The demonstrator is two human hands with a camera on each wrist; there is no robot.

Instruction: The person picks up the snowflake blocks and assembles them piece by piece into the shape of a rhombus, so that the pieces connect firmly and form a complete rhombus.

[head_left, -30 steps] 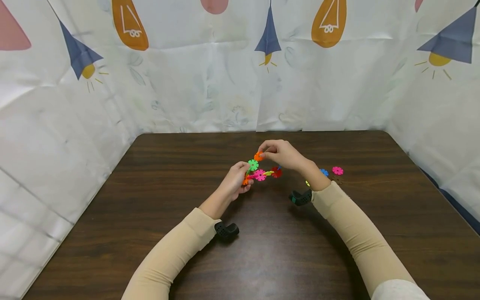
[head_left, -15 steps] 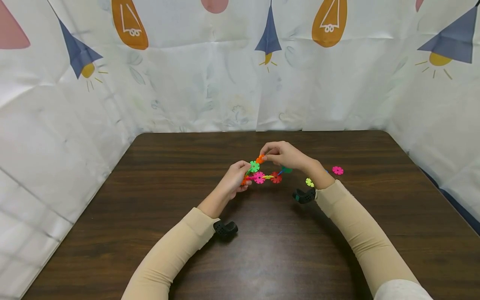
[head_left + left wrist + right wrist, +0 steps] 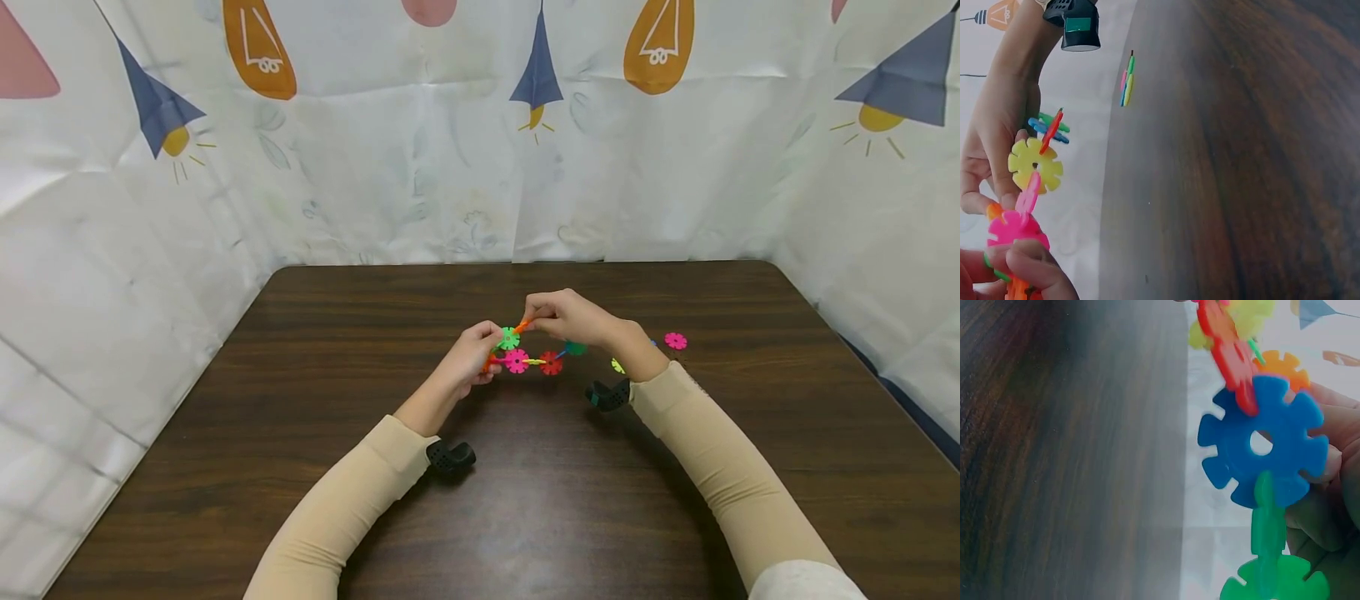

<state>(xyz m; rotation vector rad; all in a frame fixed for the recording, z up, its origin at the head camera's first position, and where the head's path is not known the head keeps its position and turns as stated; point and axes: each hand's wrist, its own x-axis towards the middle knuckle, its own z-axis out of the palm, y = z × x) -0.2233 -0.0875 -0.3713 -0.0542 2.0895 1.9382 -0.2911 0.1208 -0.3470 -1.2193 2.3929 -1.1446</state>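
In the head view, notched plastic discs are slotted into a curved chain held up over the table. My left hand (image 3: 471, 357) pinches its left end, where orange, green and pink discs meet. From there the chain runs through a pink disc (image 3: 516, 361), a yellow one, a red disc (image 3: 551, 363) and a blue disc (image 3: 1235, 456) to a green end disc (image 3: 576, 348). My right hand (image 3: 573, 319) pinches an orange disc (image 3: 522, 327), seen edge-on, right at the rim of an upper green disc (image 3: 510, 338). Fingers hide part of the left end.
Loose discs lie to the right on the dark wooden table (image 3: 360, 333): a pink one (image 3: 676, 341) and a yellow one (image 3: 617, 366), with others mostly hidden by my right forearm. A patterned white curtain (image 3: 450, 183) stands along the table's back and sides.
The orange disc has turned from face-on to edge-on, and my right hand has shifted slightly right and nearer. The chain's green end disc has come into sight. My left hand has barely moved.
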